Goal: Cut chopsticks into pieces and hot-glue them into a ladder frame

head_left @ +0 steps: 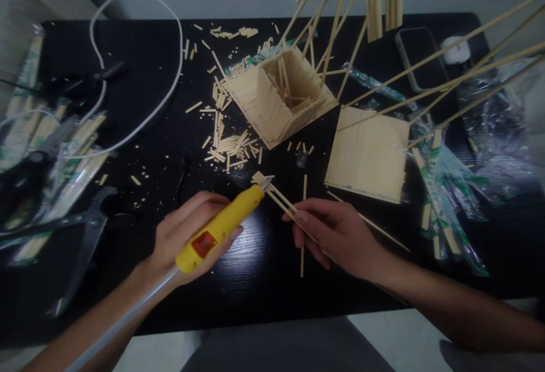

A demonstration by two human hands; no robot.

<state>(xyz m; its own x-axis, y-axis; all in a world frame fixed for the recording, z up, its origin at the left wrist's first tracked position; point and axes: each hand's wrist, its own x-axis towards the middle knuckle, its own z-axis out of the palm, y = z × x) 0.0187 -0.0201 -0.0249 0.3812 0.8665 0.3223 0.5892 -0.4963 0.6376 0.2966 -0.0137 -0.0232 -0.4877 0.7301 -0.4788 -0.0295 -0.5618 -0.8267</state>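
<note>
My left hand is wrapped round a yellow glue gun, with a clear glue stick trailing from its rear end. The nozzle is at the far end of a pair of thin wooden sticks; whether it touches them I cannot tell. Those sticks are pinched between thumb and fingers of my right hand. Under that hand a single loose stick lies on the table. Ahead stands a square box of sticks on a flat base. To its right is a square stick panel with long sticks rising from its corners.
Cut stick pieces lie scattered on the black table. Pliers, wrapped chopsticks and a white cable are at left. On the right are a phone, a white case and plastic wrappers.
</note>
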